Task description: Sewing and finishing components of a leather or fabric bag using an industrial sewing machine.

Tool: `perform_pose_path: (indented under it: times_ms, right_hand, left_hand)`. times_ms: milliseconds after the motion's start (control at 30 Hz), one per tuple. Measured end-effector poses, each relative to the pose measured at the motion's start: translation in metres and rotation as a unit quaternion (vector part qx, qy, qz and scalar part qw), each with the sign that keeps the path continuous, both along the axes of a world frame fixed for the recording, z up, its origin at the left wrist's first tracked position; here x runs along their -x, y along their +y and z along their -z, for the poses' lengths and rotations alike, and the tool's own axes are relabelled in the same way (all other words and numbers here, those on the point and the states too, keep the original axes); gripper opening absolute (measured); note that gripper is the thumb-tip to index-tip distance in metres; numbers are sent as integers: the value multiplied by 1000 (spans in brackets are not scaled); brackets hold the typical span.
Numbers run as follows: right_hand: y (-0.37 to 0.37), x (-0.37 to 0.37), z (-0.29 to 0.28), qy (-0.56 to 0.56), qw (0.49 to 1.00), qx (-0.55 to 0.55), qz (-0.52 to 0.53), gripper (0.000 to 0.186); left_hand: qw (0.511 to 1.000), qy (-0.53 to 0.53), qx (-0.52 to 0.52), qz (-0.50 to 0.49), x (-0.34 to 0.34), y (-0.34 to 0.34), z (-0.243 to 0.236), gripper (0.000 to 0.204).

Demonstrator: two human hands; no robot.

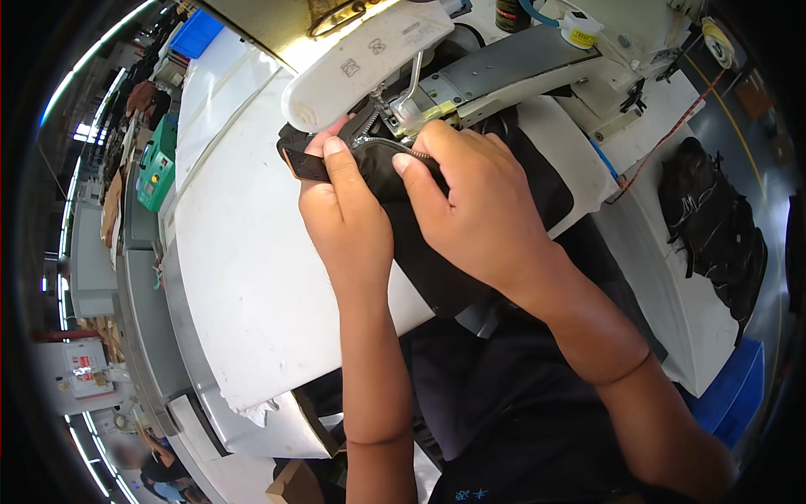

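A black fabric piece (424, 252) with a metal-toothed zipper (390, 144) lies under the head of a sewing machine (369, 63) and hangs over the near table edge. My left hand (346, 197) pinches the piece's left end, thumb on top, beside a dark leather-like tab (306, 164). Close to the presser foot (393, 122), my right hand (470, 185) grips the fabric along the zipper, its thumb and forefinger closed together. Part of the fabric is hidden beneath both hands.
The white worktable (252, 277) spreads to the left. A green box-shaped device (158, 164) and a blue bin (196, 34) stand beyond it. Black items (714, 227) lie at right, above a blue container (735, 395). Another person (164, 466) is at lower left.
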State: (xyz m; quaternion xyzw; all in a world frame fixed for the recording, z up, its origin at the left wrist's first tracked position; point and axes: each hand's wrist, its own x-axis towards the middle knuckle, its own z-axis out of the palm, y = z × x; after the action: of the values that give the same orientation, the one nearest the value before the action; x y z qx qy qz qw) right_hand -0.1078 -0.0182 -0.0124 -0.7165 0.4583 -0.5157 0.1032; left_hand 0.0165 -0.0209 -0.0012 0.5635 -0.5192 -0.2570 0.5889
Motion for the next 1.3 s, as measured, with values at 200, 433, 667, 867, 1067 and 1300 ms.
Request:
perform_pose_path:
  times_ms: [200, 433, 667, 867, 1067, 1300]
  right_hand:
    - [-3, 29, 0, -74, 996, -35, -17, 16]
    - [-22, 38, 2, 4, 999, 41, -10, 18]
    - [-20, 44, 7, 30, 998, 56, -22, 18]
    - [-25, 49, 9, 8, 998, 64, -9, 18]
    - [-27, 50, -1, -21, 999, 42, -20, 19]
    - [-26, 57, -16, 31, 997, -61, -27, 20]
  left_hand:
    - [1000, 20, 10, 23, 26, 2, -1, 42]
    - [988, 146, 26, -47, 49, -10, 18, 43]
    - [975, 217, 17, 41, 36, 0, 11, 47]
    - [987, 156, 20, -34, 50, -5, 17, 48]
    - [940, 339, -43, 2, 42, -16, 0, 40]
    - [918, 389, -60, 43, 38, -6, -8, 41]
